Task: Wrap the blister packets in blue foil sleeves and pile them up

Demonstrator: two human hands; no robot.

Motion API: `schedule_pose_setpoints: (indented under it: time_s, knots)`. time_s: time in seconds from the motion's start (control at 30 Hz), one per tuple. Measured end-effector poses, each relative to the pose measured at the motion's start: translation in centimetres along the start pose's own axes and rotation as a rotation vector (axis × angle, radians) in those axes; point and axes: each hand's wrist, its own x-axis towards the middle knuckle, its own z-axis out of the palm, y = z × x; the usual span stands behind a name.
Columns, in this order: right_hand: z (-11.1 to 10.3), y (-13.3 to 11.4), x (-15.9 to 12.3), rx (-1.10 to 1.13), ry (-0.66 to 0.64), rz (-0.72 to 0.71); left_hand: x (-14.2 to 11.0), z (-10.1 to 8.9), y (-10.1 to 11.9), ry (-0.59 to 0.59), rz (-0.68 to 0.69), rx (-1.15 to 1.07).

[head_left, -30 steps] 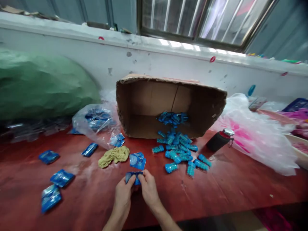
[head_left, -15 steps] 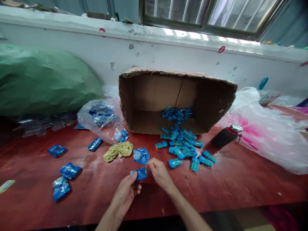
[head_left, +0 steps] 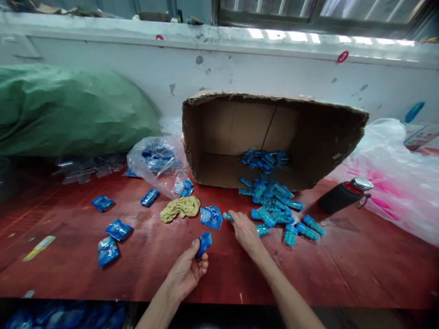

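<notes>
My left hand (head_left: 187, 272) pinches a blue packet (head_left: 205, 243) between thumb and fingers, tilted above the red table. Farther forward and to the right, my right hand (head_left: 244, 230) has its fingers closed on a small bottle (head_left: 227, 216), whose end pokes out to the left. Between and beyond the hands lie flat blue packets (head_left: 211, 218). To the right of my right hand is a heap of small clear bottles (head_left: 265, 217) with blue caps and turquoise contents, spilling from a cardboard box (head_left: 219, 171) lying on its side.
Filled blue packets (head_left: 118, 230) lie on the left. A yellow-green cloth (head_left: 180, 208) sits before a clear plastic bag (head_left: 137, 157) of blue packets. A black flask (head_left: 338, 197) leans at the right, near white plastic bags (head_left: 404, 183). A green sack (head_left: 75, 109) fills the back left.
My right hand has moved away from the packet toward the bottles and now holds one. The packet in my left hand has tipped more upright. The whole view has shifted somewhat left.
</notes>
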Motion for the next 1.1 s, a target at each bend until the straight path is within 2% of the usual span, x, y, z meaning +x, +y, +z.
schedule_pose_setpoints:
  time_s: [0.17,0.23,0.4,0.73,1.1]
  knots:
    - [-1.3,-2.2,-3.0,0.37,0.019,-0.124,0.4,0.0,-0.5,-0.035,0.102,0.056]
    - [-1.7,-3.0,-3.7,0.44,0.002,-0.158,0.4,0.0,-0.5,-0.038,0.121,0.063]
    - [-1.7,-3.9,-4.5,0.444,0.072,-0.166,0.4,-0.1,-0.4,-0.039,0.147,0.061]
    - [-1.6,-3.7,-4.6,0.423,0.175,-0.143,0.3,-0.2,-0.3,-0.066,0.186,0.078]
    - [-1.2,-4.0,-5.8,0.369,0.158,-0.248,-0.3,0.2,0.0,-0.055,0.194,0.063]
